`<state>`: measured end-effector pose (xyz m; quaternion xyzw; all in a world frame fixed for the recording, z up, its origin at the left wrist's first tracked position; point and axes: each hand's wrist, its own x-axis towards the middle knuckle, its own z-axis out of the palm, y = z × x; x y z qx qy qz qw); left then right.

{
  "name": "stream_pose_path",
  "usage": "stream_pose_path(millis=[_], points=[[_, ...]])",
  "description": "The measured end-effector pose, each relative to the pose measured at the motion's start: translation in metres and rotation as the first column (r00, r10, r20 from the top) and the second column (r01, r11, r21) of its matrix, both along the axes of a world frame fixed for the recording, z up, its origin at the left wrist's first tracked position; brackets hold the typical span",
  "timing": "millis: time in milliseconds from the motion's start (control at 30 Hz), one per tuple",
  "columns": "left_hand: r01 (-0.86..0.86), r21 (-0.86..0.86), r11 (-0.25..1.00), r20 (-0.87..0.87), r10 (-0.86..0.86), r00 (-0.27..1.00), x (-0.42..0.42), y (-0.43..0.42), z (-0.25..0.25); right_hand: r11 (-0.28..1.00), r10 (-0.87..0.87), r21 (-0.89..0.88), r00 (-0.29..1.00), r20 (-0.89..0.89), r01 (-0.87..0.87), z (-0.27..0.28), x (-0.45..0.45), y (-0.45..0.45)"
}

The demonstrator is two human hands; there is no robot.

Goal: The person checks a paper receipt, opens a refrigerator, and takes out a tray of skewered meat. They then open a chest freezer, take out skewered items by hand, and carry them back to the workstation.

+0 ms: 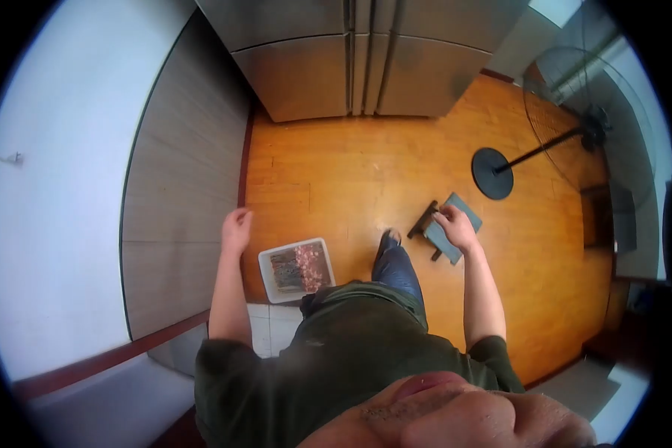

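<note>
L hand (pixel 237 230): raised, near wood-grain panel (pixel 187 157) in view; fingers loosely bent, released, nothing seen in them.
R hand (pixel 456 227): raised, overlaps stool in view; fingers curled, thumb close to them; can't tell if they grip anything or touch stool.
Stool (pixel 442 240): on floor, R of person's foot; grey-blue top w/ dark legs, partly hidden behind R hand.
Tray (pixel 264 275): on floor, L side, below L hand in view; white rim, pink bits (pixel 310 269) on R side, dark stuff on L; too small to ID.
Foot (pixel 393 235): on floor btwn tray & stool, jeans leg (pixel 399 270) above it.
Shirt (pixel 366 340): dk green, short sleeves, both forearms bare.
Floor (pixel 343 172): orange-brown wood; white tiles (pixel 271 328) just below tray in view.
Fridge (pixel 299 78): far side, metallic, dbl doors.
Fan (pixel 493 174): far R, round blk base, upright on floor, well apart from tray.
</note>
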<state>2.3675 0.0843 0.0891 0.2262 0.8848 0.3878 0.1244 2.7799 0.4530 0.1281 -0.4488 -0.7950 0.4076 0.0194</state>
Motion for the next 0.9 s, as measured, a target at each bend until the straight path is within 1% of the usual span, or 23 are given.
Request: stream_pose_path(millis=[33, 100, 133, 167, 200, 233, 267, 333, 367, 400, 433, 467, 500, 567, 600, 667, 700, 733, 767, 800, 833, 867, 900], points=[[-0.058, -0.002, 0.998, -0.025, 0.058, 0.998, 0.009, 0.0, 0.006, 0.999, 0.017, -0.039, 0.999, -0.036, -0.018, -0.015, -0.021, 0.035], [-0.156, -0.125, 0.98, -0.122, 0.14, 0.983, 0.021, -0.008, -0.008, 0.994, 0.081, -0.063, 0.991, -0.102, -0.088, -0.036, -0.075, 0.109], [-0.198, -0.173, 0.965, -0.06, 0.19, 0.98, 0.035, -0.009, -0.011, 0.989, 0.128, -0.056, 0.983, -0.133, -0.136, -0.041, -0.104, 0.142], [-0.29, -0.306, 0.907, 0.0, 0.305, 0.952, 0.049, -0.015, -0.027, 0.981, 0.177, -0.046, 0.97, -0.165, -0.187, -0.043, -0.132, 0.178], [-0.32, -0.332, 0.887, -0.018, 0.334, 0.942, 0.067, -0.031, -0.055, 0.978, 0.203, -0.009, 0.965, -0.163, -0.207, -0.044, -0.161, 0.215], [-0.361, -0.44, 0.822, 0.057, 0.426, 0.903, 0.095, -0.035, -0.062, 0.975, 0.221, 0.014, 0.962, -0.158, -0.221, -0.047, -0.187, 0.244], [-0.275, -0.607, 0.746, -0.023, 0.329, 0.944, 0.121, -0.064, -0.107, 0.973, 0.231, 0.027, 0.961, -0.152, -0.23, -0.05, -0.213, 0.266], [0.085, -0.818, 0.568, 0.356, 0.386, 0.851, 0.171, -0.098, -0.159, 0.925, 0.351, 0.169, 0.936, -0.038, -0.34, -0.013, -0.274, 0.316], [0.179, -0.822, 0.541, 0.367, 0.263, 0.892, 0.2, -0.108, -0.154, 0.891, 0.396, 0.228, 0.918, 0.026, -0.391, 0.005, -0.3, 0.335], [0.211, -0.831, 0.515, 0.293, 0.081, 0.953, 0.226, -0.107, -0.143, 0.84, 0.416, 0.362, 0.908, 0.05, -0.405, 0.015, -0.327, 0.356], [0.214, -0.84, 0.498, 0.242, -0.009, 0.97, 0.249, -0.102, -0.133, 0.823, 0.45, 0.381, 0.893, 0.013, -0.42, -0.001, -0.361, 0.39], [0.206, -0.848, 0.489, 0.208, -0.05, 0.977, 0.265, -0.091, -0.121, 0.779, 0.434, 0.445, 0.892, 0.126, -0.442, 0.023, -0.387, 0.402], [0.187, -0.859, 0.476, 0.232, 0.038, 0.972, 0.278, -0.08, -0.115, 0.794, 0.429, 0.406, 0.89, 0.154, -0.453, 0.058, -0.405, 0.402], [0.151, -0.882, 0.447, 0.267, 0.21, 0.941, 0.294, -0.053, -0.102, 0.733, 0.398, 0.581, 0.916, 0.054, -0.353, 0.037, -0.45, 0.424], [0.147, -0.866, 0.477, 0.246, 0.151, 0.957, 0.288, -0.043, -0.103, 0.739, 0.395, 0.54, 0.908, 0.139, -0.403, 0.055, -0.464, 0.421], [0.161, -0.829, 0.535, 0.219, 0.046, 0.975, 0.285, -0.029, -0.111, 0.628, 0.453, 0.594, 0.857, 0.247, -0.503, 0.041, -0.502, 0.425], [0.088, -0.786, 0.612, 0.284, 0.23, 0.931, 0.275, -0.023, -0.115, 0.647, 0.457, 0.551, 0.847, 0.272, -0.526, 0.036, -0.509, 0.424], [-0.175, -0.683, 0.71, 0.409, 0.569, 0.713, 0.261, -0.012, -0.121, 0.648, 0.469, 0.494, 0.815, 0.34, -0.579, 0.025, -0.514, 0.426], [-0.523, -0.556, 0.646, 0.51, 0.762, 0.399, 0.243, 0.003, -0.12, 0.649, 0.479, 0.433, 0.778, 0.406, -0.625, 0.012, -0.518, 0.43], [-0.686, -0.491, 0.537, 0.543, 0.804, 0.241, 0.23, 0.009, -0.123, 0.649, 0.487, 0.373, 0.739, 0.466, -0.663, -0.002, -0.52, 0.434], [-0.664, -0.412, 0.624, 0.514, 0.761, 0.396, 0.22, -0.014, -0.153, 0.682, 0.44, 0.36, 0.75, 0.494, -0.637, -0.013, -0.52, 0.432], [-0.628, -0.335, 0.702, 0.464, 0.703, 0.539, 0.213, -0.041, -0.189, 0.598, 0.431, 0.399, 0.699, 0.57, -0.695, -0.022, -0.524, 0.431], [-0.593, -0.441, 0.673, 0.442, 0.738, 0.51, 0.187, -0.028, -0.172, 0.508, 0.42, 0.421, 0.643, 0.64, -0.751, -0.033, -0.527, 0.429]])
